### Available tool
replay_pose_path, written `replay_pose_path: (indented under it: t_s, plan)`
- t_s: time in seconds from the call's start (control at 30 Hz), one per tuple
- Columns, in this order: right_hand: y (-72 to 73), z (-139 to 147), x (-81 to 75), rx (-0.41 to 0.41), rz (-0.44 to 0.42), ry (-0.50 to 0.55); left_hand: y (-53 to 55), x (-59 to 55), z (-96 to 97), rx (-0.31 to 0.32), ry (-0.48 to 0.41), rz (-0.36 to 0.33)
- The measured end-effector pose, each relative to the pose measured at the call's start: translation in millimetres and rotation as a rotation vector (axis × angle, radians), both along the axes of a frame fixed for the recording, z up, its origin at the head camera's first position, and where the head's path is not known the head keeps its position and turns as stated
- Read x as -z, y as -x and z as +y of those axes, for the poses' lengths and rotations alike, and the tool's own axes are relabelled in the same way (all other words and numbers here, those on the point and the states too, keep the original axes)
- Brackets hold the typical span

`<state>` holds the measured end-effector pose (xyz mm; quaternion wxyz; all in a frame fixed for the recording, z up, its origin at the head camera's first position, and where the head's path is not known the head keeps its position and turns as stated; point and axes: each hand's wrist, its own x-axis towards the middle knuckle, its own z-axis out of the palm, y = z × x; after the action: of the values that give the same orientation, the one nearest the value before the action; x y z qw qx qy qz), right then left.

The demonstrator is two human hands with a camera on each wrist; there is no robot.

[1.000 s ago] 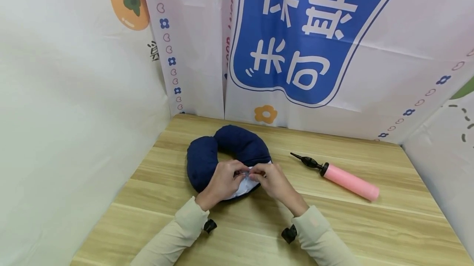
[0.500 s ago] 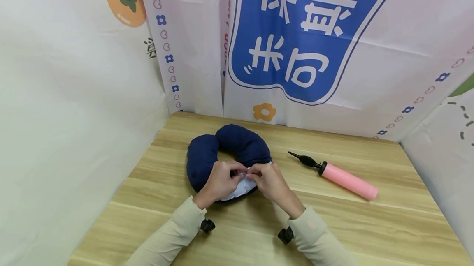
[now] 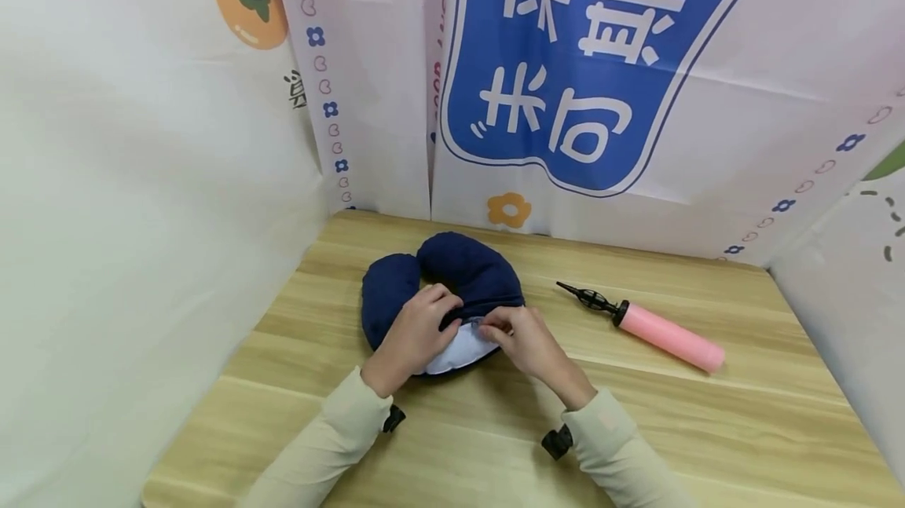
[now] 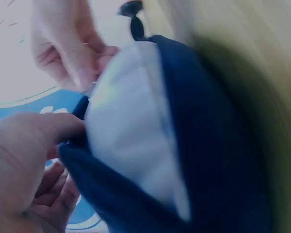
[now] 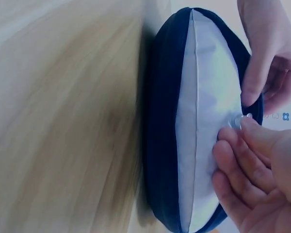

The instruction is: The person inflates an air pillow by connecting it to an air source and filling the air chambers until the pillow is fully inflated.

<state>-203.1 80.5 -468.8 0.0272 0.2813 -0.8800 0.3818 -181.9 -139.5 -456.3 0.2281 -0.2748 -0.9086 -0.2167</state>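
A navy U-shaped neck pillow [image 3: 477,271] lies on the table, its fabric cover parted at the front curve over a white inflatable liner [image 3: 459,351]. My left hand [image 3: 417,329] grips the cover's inner edge [image 4: 102,179] between thumb and fingers, beside the liner. Thumb and forefinger of my right hand [image 3: 529,341] pinch a small clear valve [image 5: 236,121] on the liner, largely hidden by the fingertips. In the right wrist view, the left hand [image 5: 271,58] appears above the valve, holding the navy edge. The left wrist view is blurred.
To the right on the wooden table [image 3: 636,429] lies a pink hand pump [image 3: 672,337] with a black nozzle [image 3: 592,298] pointing toward the back left. Printed white cloth [image 3: 382,100] hangs behind the table and along both sides.
My left hand has shifted from beside the valve to the cover's edge and drawn it back, baring more white liner. My right hand stays at the valve.
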Motion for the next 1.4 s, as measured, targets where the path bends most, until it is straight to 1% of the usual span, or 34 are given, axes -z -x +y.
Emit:
replay_pose_path:
  t_s: [0.07,0.13,0.27,0.33,0.43,0.5,0.6,0.67,0.73,0.8,0.87,0.97,1.07,1.1,1.23,1.33,1.4]
  plan:
    - [-1.0,-0.8,-0.1,0.037,0.012,-0.006,1.7,0.1,2.3,0.010,0.056,0.029]
    - [-1.7,-3.1,-0.1,0.073,0.026,-0.012,1.8,0.3,5.4,0.016,0.094,0.063]
    - [-3.7,-5.1,-0.2,0.128,0.040,-0.017,-4.7,0.7,13.5,0.016,0.124,0.146]
    - [-4.5,-0.3,-0.9,0.133,0.023,-0.024,-9.5,1.4,18.3,0.022,0.137,0.194]
    - [-2.7,16.0,-3.2,0.129,-0.034,-0.058,-16.3,4.4,24.6,0.024,0.173,0.254]
    - [2.6,30.4,-4.4,0.131,-0.061,-0.074,-19.7,7.5,27.2,0.020,0.192,0.278]
    - [14.5,51.4,-3.8,0.160,-0.060,-0.117,-24.0,11.9,29.7,0.013,0.201,0.307]
    - [23.4,62.5,-1.1,0.165,-0.048,-0.137,-26.6,15.2,31.3,0.019,0.202,0.330]
    - [31.5,69.9,2.6,0.161,-0.049,-0.157,-28.6,19.7,33.0,0.026,0.211,0.353]
    - [38.8,74.1,6.9,0.139,-0.053,-0.157,-30.3,24.2,35.1,0.032,0.235,0.370]
    - [45.3,75.1,12.4,0.117,-0.050,-0.151,-32.4,27.9,37.3,0.032,0.271,0.373]
    - [54.1,74.0,23.7,0.079,-0.019,-0.130,-36.2,31.1,39.9,0.026,0.319,0.356]
    - [59.7,71.9,32.9,0.036,0.021,-0.117,-39.5,33.6,39.5,0.027,0.333,0.325]
    - [60.9,71.5,34.8,0.025,0.032,-0.115,-40.0,34.3,38.7,0.028,0.325,0.313]
    - [62.6,71.7,37.6,0.007,0.070,-0.120,-39.0,36.7,32.7,0.030,0.304,0.273]
    - [62.0,71.6,35.9,0.002,0.073,-0.105,-37.2,34.7,25.8,0.026,0.297,0.249]
    - [60.6,71.3,32.3,-0.005,0.067,-0.092,-35.6,31.2,19.3,0.027,0.301,0.239]
